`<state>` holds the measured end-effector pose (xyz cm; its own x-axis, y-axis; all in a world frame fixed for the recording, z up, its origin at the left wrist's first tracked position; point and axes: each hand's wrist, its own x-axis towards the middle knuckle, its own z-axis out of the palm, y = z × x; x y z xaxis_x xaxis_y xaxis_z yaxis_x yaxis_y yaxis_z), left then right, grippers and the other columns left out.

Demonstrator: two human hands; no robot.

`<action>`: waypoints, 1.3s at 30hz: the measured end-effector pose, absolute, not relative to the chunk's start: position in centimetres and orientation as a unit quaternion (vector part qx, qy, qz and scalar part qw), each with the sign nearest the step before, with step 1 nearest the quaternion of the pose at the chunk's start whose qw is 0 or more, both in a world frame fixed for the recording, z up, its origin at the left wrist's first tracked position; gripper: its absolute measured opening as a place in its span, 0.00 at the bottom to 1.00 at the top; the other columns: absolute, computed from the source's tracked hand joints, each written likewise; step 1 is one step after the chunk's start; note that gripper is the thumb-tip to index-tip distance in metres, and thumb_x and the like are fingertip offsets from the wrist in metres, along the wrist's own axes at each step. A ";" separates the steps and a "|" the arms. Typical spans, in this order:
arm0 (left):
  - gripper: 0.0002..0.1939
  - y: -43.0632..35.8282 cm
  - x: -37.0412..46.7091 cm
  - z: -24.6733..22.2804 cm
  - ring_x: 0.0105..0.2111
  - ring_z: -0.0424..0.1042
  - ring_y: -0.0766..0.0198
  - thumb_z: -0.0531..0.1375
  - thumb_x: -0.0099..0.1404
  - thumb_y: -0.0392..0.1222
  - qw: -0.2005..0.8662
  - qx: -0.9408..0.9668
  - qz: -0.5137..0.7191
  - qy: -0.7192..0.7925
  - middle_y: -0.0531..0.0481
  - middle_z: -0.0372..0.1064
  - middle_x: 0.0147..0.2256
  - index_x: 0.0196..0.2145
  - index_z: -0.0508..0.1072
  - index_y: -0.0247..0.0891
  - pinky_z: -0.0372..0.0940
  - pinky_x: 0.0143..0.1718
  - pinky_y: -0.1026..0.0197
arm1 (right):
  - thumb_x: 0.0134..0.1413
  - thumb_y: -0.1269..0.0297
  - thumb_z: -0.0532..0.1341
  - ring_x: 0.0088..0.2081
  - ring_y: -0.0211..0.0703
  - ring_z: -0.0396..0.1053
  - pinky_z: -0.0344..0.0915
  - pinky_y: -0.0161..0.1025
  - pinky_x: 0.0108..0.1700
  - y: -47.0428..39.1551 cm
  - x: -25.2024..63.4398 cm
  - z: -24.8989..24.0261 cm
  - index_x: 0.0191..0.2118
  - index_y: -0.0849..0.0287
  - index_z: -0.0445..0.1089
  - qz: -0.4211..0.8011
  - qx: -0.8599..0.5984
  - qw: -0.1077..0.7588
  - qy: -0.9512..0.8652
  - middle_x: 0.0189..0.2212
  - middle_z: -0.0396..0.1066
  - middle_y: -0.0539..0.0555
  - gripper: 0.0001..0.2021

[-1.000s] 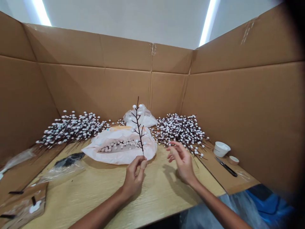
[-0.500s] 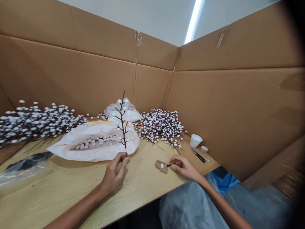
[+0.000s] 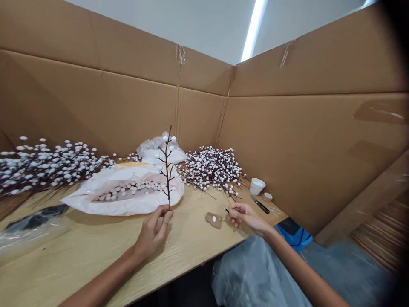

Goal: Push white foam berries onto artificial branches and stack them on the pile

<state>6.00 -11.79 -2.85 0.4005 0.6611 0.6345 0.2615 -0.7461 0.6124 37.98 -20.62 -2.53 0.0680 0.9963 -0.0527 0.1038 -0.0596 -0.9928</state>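
Note:
Pinched at its base in my left hand [image 3: 154, 230], a dark brown twig [image 3: 167, 170] with white balls on some of its side branches stands upright. My right hand [image 3: 244, 216] grips a thin dark stick [image 3: 226, 210] whose pale tip points left. Just left of that hand, a small brown cardboard piece [image 3: 210, 220] with a white blob on it lies on the table. Behind the twig is an open white plastic bag [image 3: 128, 209] holding many loose white balls [image 3: 111, 193].
Bunches of white-balled twigs lie at left [image 3: 60, 164] and centre back [image 3: 212, 166], with a clear bag [image 3: 145, 149] between. At right are a white cup [image 3: 257, 186], a small round container [image 3: 267, 197] and black snips [image 3: 261, 205]. Cardboard walls [image 3: 134, 102] enclose the table.
My right hand has lifted the stick's tip off the white blob on the cardboard piece. The twig in my left hand has turned slightly. The whole view has shifted a little.

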 end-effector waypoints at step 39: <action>0.06 -11.4 5.2 -3.5 0.30 0.65 0.64 0.50 0.69 0.39 0.265 0.809 0.429 0.302 0.51 0.63 0.29 0.35 0.64 0.38 0.60 0.34 0.64 | 0.58 0.68 0.59 0.29 0.39 0.68 0.64 0.36 0.30 -10.6 23.0 5.6 0.38 0.57 0.73 0.050 -0.341 0.724 -0.598 0.31 0.70 0.53 0.06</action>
